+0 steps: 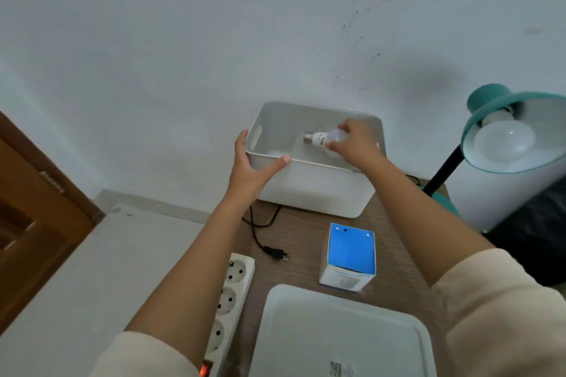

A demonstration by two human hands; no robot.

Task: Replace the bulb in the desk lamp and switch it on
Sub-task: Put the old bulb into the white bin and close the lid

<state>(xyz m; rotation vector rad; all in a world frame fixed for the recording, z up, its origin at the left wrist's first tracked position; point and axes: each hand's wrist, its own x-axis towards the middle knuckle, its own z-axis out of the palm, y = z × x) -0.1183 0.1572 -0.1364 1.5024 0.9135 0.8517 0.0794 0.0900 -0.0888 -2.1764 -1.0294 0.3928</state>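
Observation:
A white bin [309, 190] stands at the back of the small wooden table. My left hand [252, 167] grips its near-left rim, thumb along the front edge. My right hand [356, 142] reaches into the bin and holds a white bulb [324, 140] by its globe, the metal screw base pointing left. A teal desk lamp [514, 131] stands at the right with another white bulb [505, 139] seated in its tilted shade. The lamp is unlit. Its black plug [275, 254] lies loose on the table.
A white power strip [229, 300] with a glowing red switch lies along the table's left edge. A blue-and-white bulb carton [350, 257] stands mid-table. A white lid [340, 337] lies nearest me. A brown door is at far left; a dark bag sits at right.

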